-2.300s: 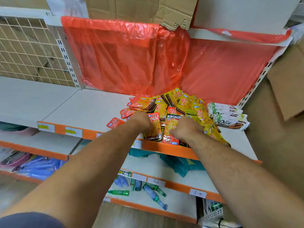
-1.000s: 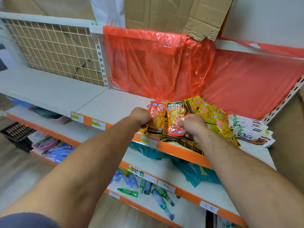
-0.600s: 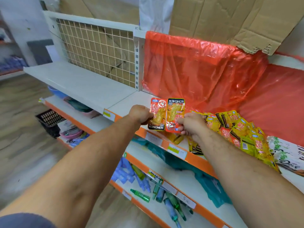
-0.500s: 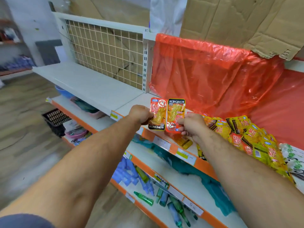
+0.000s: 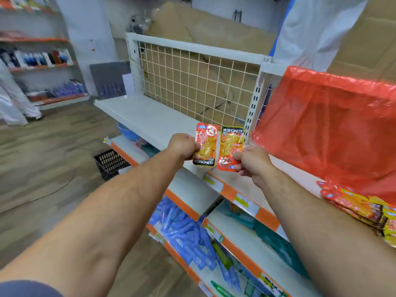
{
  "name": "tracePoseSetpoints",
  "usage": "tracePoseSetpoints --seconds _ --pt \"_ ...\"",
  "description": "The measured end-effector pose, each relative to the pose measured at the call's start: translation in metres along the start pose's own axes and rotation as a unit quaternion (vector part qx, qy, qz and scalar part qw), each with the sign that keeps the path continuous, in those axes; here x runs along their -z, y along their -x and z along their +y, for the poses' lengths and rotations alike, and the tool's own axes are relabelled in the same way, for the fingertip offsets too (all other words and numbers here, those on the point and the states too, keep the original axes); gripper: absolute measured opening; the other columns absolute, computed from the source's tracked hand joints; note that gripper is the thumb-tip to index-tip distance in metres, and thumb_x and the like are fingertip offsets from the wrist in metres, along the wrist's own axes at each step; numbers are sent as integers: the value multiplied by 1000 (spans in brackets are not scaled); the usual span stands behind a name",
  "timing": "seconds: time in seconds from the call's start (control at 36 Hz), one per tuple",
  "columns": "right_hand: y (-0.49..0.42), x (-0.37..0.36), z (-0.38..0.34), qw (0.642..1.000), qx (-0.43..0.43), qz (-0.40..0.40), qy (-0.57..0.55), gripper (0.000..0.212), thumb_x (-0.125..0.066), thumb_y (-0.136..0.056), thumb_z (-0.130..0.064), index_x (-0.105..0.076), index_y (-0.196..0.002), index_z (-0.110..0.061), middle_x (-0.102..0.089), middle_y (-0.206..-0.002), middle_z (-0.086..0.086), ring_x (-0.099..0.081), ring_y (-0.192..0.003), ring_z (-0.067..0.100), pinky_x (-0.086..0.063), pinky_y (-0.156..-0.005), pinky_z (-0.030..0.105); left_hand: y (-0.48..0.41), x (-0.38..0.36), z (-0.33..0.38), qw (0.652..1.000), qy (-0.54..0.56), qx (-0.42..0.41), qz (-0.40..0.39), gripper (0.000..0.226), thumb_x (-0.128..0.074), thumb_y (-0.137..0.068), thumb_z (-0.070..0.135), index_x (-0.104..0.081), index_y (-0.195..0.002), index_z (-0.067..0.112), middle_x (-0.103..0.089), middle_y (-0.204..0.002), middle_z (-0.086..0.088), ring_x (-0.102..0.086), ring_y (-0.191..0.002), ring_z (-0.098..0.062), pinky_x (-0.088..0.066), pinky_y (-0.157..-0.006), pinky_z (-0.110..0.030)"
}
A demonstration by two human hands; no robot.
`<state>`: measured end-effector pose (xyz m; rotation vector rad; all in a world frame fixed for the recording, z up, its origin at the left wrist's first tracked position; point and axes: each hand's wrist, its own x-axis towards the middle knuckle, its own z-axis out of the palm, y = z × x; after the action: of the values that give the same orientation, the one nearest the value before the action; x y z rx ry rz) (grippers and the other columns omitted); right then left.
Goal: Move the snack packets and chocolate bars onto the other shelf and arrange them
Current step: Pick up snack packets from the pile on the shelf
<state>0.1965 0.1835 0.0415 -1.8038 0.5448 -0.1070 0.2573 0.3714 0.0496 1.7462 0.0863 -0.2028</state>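
Wooden floor runs along the left of the aisle. The shelving stands on the right in two bays, divided by a slotted upright post.

Red plastic sheet hangs over the back of the right bay. Wire mesh panel backs the left bay, with cardboard visible through it.

White shelf is the upper level of the left bay; its surface shows bare.

Blue packaged items lie on a lower level (type not legible).

Pile of snack packets lies on the right bay's upper shelf at the frame's right edge, below the red sheet.

Black basket sits on the floor beside the left bay.

Left hand: fingers curled, pinching the left packet by its left edge. The packet is upright, "KONCHEW" reading correctly at the bottom.

Right hand: fingers curled, thumb pinching the right packet at its lower right corner. This packet is inverted, the brand name upside down at the top.

Both packets are held in the air side by side, edges nearly touching, in front of the white shelf and just left of the post.
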Motion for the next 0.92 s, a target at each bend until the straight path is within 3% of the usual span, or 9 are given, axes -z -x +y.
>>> tracePoseSetpoints --seconds 0.31,0.39,0.58,0.75,0.92 --pt "-70 -85 -44 998 15 -51 30 9 -64 -94 -10 -63 -86 -6 -60 -59 10 -50 -40 13 -40 -41 24 -87 65 -7 998 21 14 54 16 -64 -89 -2 -63 -81 12 -69 -89 -14 -63 -72 -25 -53 -66 -34" --pt "-100 -108 -56 997 21 -73 29 7 -63 -94 -11 -63 -88 -7 -60 -59 9 -51 -40 12 -42 -42 24 -116 77 -3 997 25 16 74 18 -63 -88 -3 -63 -79 12 -70 -93 -17 -65 -77 -28 -57 -76 -42" --pt "-167 -155 -91 992 40 -120 31 7 -61 -95 -11 -62 -89 -8 -59 -61 9 -50 -43 12 -41 -42 23 -181 111 14 992 34 16 118 16 -64 -88 -2 -62 -80 12 -71 -100 -20 -70 -93 -37 -58 -84 -55" --pt "-205 -200 -116 987 45 -152 38 14 -62 -96 -12 -58 -83 -13 -60 -66 10 -49 -47 13 -41 -44 23 -225 148 15 986 53 25 158 18 -64 -89 -2 -62 -80 13 -71 -99 -17 -68 -85 -30 -57 -73 -38" --pt "-232 -251 -132 983 45 -170 50 12 -63 -95 -12 -60 -83 -10 -61 -64 11 -50 -47 14 -41 -48 28 -265 189 4 980 72 39 182 19 -66 -87 -4 -62 -77 12 -70 -92 -18 -65 -74 -28 -57 -75 -41"
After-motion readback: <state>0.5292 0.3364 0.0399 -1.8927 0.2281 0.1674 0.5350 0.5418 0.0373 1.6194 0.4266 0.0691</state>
